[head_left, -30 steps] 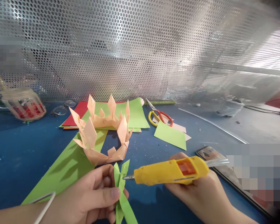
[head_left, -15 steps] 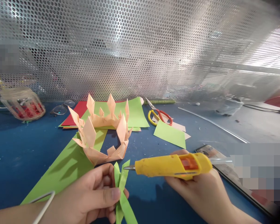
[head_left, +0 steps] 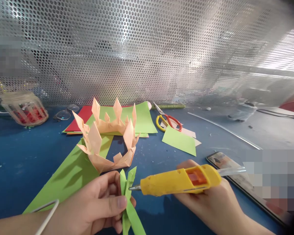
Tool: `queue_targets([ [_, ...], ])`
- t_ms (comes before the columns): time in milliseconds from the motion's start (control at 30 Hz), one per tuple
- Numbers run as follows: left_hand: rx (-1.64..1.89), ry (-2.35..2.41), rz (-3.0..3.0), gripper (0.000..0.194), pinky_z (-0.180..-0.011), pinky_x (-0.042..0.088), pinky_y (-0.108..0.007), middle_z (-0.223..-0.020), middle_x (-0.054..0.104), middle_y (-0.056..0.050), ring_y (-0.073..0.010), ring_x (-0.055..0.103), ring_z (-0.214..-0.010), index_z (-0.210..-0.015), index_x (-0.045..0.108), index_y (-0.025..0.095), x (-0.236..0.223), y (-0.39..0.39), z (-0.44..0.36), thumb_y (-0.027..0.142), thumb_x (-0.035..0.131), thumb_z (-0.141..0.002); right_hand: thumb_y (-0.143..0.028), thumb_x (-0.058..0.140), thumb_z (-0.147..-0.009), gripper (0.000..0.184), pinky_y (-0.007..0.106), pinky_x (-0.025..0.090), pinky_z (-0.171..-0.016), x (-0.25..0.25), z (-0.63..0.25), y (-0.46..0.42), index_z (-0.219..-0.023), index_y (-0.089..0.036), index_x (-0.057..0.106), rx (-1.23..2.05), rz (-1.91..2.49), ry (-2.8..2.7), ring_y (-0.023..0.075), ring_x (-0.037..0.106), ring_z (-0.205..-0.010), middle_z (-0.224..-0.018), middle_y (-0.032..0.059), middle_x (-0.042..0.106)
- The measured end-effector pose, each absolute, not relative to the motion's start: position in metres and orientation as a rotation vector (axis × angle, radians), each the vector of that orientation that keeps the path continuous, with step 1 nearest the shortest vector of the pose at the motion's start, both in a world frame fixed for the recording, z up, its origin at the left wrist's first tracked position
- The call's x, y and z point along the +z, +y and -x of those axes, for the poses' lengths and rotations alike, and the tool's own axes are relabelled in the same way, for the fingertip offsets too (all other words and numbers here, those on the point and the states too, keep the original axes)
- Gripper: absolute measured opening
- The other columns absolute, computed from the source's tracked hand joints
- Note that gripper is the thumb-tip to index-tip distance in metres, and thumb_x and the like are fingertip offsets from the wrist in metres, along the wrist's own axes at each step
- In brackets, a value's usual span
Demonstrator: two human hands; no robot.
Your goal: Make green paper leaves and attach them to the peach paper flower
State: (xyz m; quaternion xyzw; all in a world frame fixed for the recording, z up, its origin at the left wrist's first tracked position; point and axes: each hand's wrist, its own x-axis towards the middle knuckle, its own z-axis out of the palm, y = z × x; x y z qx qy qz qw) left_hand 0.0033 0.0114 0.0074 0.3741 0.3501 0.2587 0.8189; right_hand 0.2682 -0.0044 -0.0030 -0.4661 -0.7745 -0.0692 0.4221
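Between thumb and fingers, my left hand (head_left: 98, 204) pinches a folded green paper piece (head_left: 127, 195) whose strips cross and spread at both ends. My right hand (head_left: 208, 202) grips a yellow hot glue gun (head_left: 171, 182), with a clear glue stick (head_left: 231, 171) poking out of its back. The metal nozzle (head_left: 135, 188) points left and meets the green strip just above my left thumb, apparently touching it. Behind my left hand stands a peach folded-paper crown (head_left: 100, 163) with pointed tips, partly on a large green sheet (head_left: 63, 178).
Red and green paper sheets (head_left: 144, 117) lie behind the crown. Scissors (head_left: 170, 120) rest by a green paper rectangle (head_left: 180, 141). A phone (head_left: 235, 176) lies at right, a jar with red bits (head_left: 26, 111) and glasses (head_left: 63, 115) at left. A perforated metal screen (head_left: 147, 52) stands behind.
The glue gun's nozzle has moved down along the green strip, closer to my left thumb, and the gun's body has tilted. My left hand stays almost still.
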Motion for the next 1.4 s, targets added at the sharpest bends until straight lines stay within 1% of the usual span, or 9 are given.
queue_targets([
  [133,0.554,0.701,-0.798,0.029,-0.059,0.044,-0.019,-0.087,0.062,0.0,-0.0087,0.057,-0.072,-0.091,0.067,0.018,0.007,0.01,-0.004,0.035,0.087,-0.079,-0.021,0.055,-0.087,0.009,0.013,0.047,-0.046,-0.003,-0.268,-0.005,-0.085,-0.029,0.053,-0.205,1.177,-1.921,0.0075,0.059,-0.042,-0.063,-0.0106,0.064],
  [233,0.567,0.691,-0.79,0.032,-0.058,0.044,-0.018,-0.084,0.064,0.0,-0.0079,0.057,-0.069,-0.089,0.067,0.018,0.007,0.011,-0.005,0.036,0.089,-0.077,-0.017,0.054,-0.084,0.011,0.015,0.047,-0.045,-0.003,-0.269,-0.004,-0.085,-0.029,0.053,-0.266,1.219,-1.876,0.0096,0.06,-0.041,-0.061,-0.0094,0.065],
  [467,0.579,0.739,-0.766,0.04,-0.055,0.044,-0.017,-0.082,0.067,0.001,-0.0058,0.055,-0.062,-0.092,0.068,0.018,0.008,0.012,-0.006,0.039,0.094,-0.07,-0.018,0.049,-0.077,0.017,0.016,0.046,-0.041,0.001,-0.268,-0.002,-0.063,-0.025,0.053,-0.369,1.293,-1.832,0.0097,0.057,-0.035,-0.052,-0.0056,0.062],
  [633,0.559,0.755,-0.783,0.031,-0.06,0.046,-0.017,-0.086,0.067,0.002,-0.0071,0.06,-0.07,-0.091,0.068,0.018,0.011,0.009,-0.005,0.037,0.089,-0.078,-0.02,0.048,-0.078,0.021,0.016,0.047,-0.039,0.003,-0.268,-0.001,-0.058,-0.023,0.055,-0.405,1.309,-1.839,0.0107,0.057,-0.033,-0.047,-0.0042,0.061],
  [800,0.544,0.759,-0.789,0.033,-0.059,0.046,-0.017,-0.089,0.066,0.002,-0.0071,0.059,-0.072,-0.092,0.067,0.019,0.01,0.01,-0.005,0.037,0.09,-0.076,-0.02,0.047,-0.078,0.029,0.016,0.045,-0.033,0.009,-0.267,0.0,-0.05,-0.022,0.053,-0.451,1.326,-1.861,0.013,0.06,-0.03,-0.045,0.0007,0.066],
  [967,0.537,0.753,-0.79,0.036,-0.059,0.045,-0.016,-0.086,0.066,0.002,-0.0071,0.058,-0.07,-0.09,0.067,0.019,0.009,0.013,-0.003,0.041,0.091,-0.074,-0.021,0.045,-0.078,0.032,0.015,0.047,-0.033,0.017,-0.267,0.001,-0.047,-0.021,0.055,-0.457,1.333,-1.893,0.016,0.066,-0.035,-0.051,0.0062,0.072],
  [1100,0.533,0.76,-0.784,0.037,-0.057,0.045,-0.016,-0.085,0.066,0.003,-0.0064,0.057,-0.066,-0.093,0.068,0.02,0.005,0.013,-0.003,0.042,0.091,-0.073,-0.02,0.046,-0.077,0.031,0.016,0.048,-0.033,0.016,-0.267,0.001,-0.048,-0.021,0.056,-0.446,1.343,-1.898,0.017,0.067,-0.036,-0.053,0.0059,0.073],
  [1233,0.534,0.741,-0.791,0.036,-0.057,0.045,-0.016,-0.087,0.067,0.001,-0.0088,0.06,-0.072,-0.091,0.069,0.02,0.005,0.012,-0.005,0.041,0.092,-0.071,-0.019,0.045,-0.077,0.03,0.018,0.049,-0.033,0.014,-0.266,-0.001,-0.049,-0.022,0.055,-0.44,1.341,-1.897,0.0175,0.067,-0.035,-0.05,0.0036,0.072],
  [1400,0.565,0.767,-0.783,0.033,-0.057,0.043,-0.017,-0.082,0.068,0.003,-0.0071,0.057,-0.065,-0.089,0.07,0.02,0.015,0.01,-0.007,0.04,0.091,-0.073,-0.021,0.051,-0.079,0.028,0.018,0.051,-0.035,0.011,-0.272,-0.003,-0.051,-0.022,0.056,-0.404,1.355,-1.93,0.0176,0.069,-0.039,-0.056,0.0026,0.074],
])
